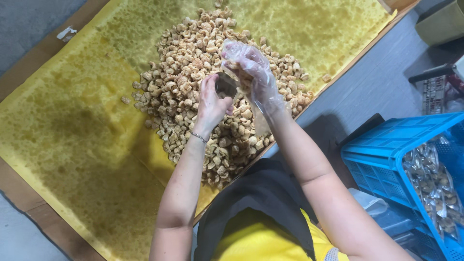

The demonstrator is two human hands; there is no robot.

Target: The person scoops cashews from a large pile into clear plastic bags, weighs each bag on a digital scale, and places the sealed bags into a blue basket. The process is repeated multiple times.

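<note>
A big heap of pale brown fried snack pieces point(188, 72) lies on yellow oil-stained paper point(72, 145) over a wooden board. My left hand point(211, 104), bare with a thin bracelet at the wrist, holds a small clear bag point(225, 85) open above the heap. My right hand point(252, 72) wears a loose clear plastic glove and sits at the bag's mouth, fingers bunched around a few snack pieces. Both hands hover over the right half of the heap.
A blue plastic crate point(386, 150) at the right holds several filled clear bags of snacks point(435, 188). A dark crate point(437, 92) and a cardboard box point(442, 21) stand at the far right on the grey floor. The board's wooden edge point(29, 203) shows at the left.
</note>
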